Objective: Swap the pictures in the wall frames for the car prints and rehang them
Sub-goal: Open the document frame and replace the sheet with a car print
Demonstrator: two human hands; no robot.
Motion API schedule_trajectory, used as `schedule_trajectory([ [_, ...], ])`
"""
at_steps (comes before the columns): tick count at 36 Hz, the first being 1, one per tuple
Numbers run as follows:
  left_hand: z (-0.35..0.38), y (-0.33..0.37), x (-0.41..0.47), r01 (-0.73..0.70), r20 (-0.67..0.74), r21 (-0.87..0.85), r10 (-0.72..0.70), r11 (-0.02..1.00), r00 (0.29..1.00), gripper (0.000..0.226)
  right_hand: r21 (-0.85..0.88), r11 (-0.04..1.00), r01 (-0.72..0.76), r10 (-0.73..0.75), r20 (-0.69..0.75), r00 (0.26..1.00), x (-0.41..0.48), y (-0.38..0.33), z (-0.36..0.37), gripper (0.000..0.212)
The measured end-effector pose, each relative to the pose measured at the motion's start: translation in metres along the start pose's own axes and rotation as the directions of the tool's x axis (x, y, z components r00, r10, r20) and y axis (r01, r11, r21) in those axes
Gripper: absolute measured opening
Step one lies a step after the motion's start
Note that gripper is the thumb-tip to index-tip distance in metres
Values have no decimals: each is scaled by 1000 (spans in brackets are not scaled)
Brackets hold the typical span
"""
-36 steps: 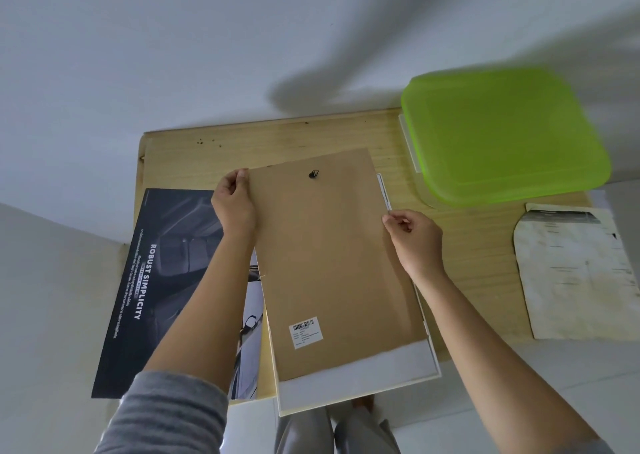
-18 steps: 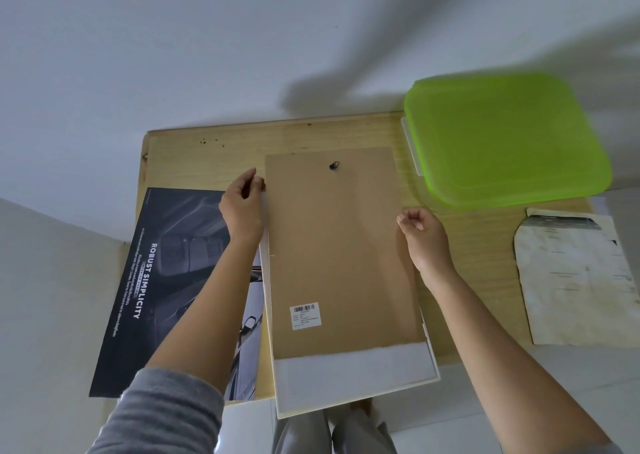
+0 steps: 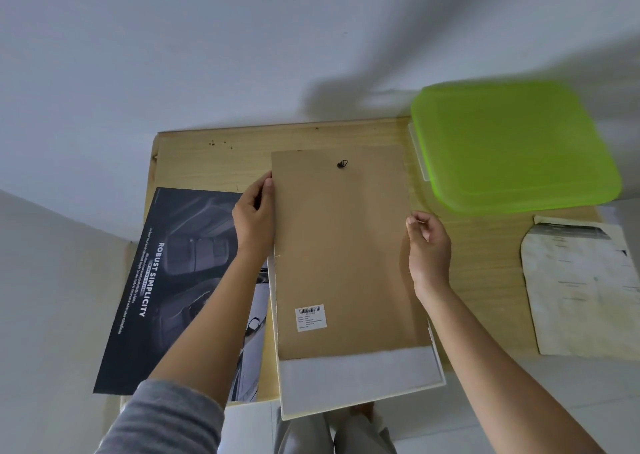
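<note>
Pinches backing board [image 3: 346,245] at its left edge with left grip [image 3: 254,211]; curls right grip [image 3: 427,242] at right edge, hold unclear. Seems mid-opening of white frame [image 3: 360,384], face-down on worktop [image 3: 214,162]. Next calls for lifting board clear, swapping in car print [image 3: 166,280] lying alongside.

backing board [image 3: 346,245] straighter on frame [image 3: 360,384]
</note>
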State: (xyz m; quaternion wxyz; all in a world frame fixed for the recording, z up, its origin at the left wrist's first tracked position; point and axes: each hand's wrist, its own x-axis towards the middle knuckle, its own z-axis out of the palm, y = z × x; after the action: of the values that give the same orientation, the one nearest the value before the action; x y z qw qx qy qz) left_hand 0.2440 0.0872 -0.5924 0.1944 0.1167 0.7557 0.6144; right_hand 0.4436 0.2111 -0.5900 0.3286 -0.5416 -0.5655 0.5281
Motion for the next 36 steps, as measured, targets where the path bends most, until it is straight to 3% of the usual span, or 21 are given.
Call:
schedule_trajectory([
  [10,-3,-5,-1,17,35,-56,-15,998,999,35,98,992,-80,75,51,996,-1,-7,-2,26],
  [19,-5,-3,1,21,14,-65,-20,998,1000,42,38,995,-91,75,297,952,-3,-23,2,45],
  [36,-34,63,15,-74,53,-165,83,984,995,47,196,980,-37,-10,236,972,-15,-77,18,44],
])
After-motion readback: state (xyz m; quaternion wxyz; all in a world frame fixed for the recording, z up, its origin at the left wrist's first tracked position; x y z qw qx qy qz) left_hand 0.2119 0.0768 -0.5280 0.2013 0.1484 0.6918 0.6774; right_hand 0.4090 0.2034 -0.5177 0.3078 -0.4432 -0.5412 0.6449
